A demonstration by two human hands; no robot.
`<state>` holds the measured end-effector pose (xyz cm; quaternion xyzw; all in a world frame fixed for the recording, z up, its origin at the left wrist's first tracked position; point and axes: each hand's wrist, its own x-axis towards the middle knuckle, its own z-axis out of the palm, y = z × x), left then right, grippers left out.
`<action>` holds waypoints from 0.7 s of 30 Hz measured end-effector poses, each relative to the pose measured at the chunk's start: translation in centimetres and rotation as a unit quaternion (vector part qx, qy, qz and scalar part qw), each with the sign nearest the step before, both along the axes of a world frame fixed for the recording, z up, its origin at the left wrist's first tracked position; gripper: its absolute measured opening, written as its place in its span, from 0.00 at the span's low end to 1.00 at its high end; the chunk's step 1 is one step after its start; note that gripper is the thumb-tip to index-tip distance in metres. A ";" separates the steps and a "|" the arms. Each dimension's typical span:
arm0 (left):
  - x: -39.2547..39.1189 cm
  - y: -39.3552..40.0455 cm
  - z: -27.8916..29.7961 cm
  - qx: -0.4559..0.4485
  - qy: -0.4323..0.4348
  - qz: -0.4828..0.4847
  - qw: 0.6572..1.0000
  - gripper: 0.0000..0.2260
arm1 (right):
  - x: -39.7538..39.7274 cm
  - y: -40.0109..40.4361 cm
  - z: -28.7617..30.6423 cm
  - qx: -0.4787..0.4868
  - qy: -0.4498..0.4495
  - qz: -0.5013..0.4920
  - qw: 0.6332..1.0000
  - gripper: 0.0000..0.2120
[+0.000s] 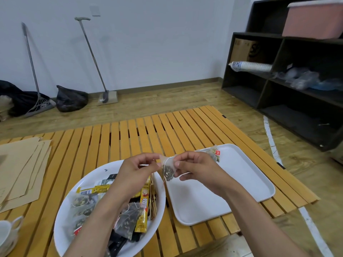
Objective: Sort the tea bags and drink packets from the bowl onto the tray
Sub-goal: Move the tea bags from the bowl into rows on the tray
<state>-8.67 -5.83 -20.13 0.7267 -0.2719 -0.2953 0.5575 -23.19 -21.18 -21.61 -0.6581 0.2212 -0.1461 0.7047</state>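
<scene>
A white bowl [65, 225] on the slatted table holds several tea bags and yellow drink packets [143, 210]. To its right lies a white tray [246, 182] with a tea bag [215, 152] at its far left corner. Above the gap between bowl and tray, my left hand [135, 171] and my right hand [196, 167] both pinch one mesh tea bag [168, 171] filled with dark leaves. Its white string runs down from the bag and across under my right hand's fingers.
Brown paper envelopes [20, 169] lie on the table's left side, and a white cup [7, 232] stands at the near left edge. A dark shelf unit [287, 75] stands at the right, brooms and black bags against the far wall.
</scene>
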 end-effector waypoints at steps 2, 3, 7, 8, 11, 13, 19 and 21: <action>-0.1 0.1 0.1 0.000 -0.016 -0.022 1.000 0.10 | 0.0 0.0 0.1 0.028 0.002 0.005 1.000 0.07; -0.2 0.0 0.0 -0.006 -0.021 -0.030 0.999 0.09 | 0.0 0.1 0.2 0.037 0.005 0.009 0.999 0.08; -0.7 -0.2 -0.1 -0.031 -0.037 -0.026 0.998 0.04 | 0.1 0.4 0.3 0.064 0.020 0.031 0.997 0.09; -0.7 -0.3 -0.1 -0.033 -0.042 -0.016 0.998 0.04 | 0.1 0.4 0.3 0.057 0.026 0.036 0.997 0.09; -0.6 -0.3 -0.5 -0.031 -0.034 0.005 0.999 0.06 | -0.4 0.2 0.5 -0.007 0.051 0.041 0.998 0.10; -0.5 -0.4 -0.7 -0.028 -0.017 0.013 0.999 0.06 | -0.6 0.0 0.6 -0.047 0.043 0.043 0.997 0.12; -0.4 -0.4 -0.8 0.003 0.011 0.015 1.000 0.06 | -0.4 0.2 0.7 -0.164 -0.025 0.037 0.985 0.22; -0.3 -0.3 -0.9 0.012 0.020 0.010 1.000 0.07 | -0.3 0.3 0.6 -0.183 -0.029 0.034 0.982 0.19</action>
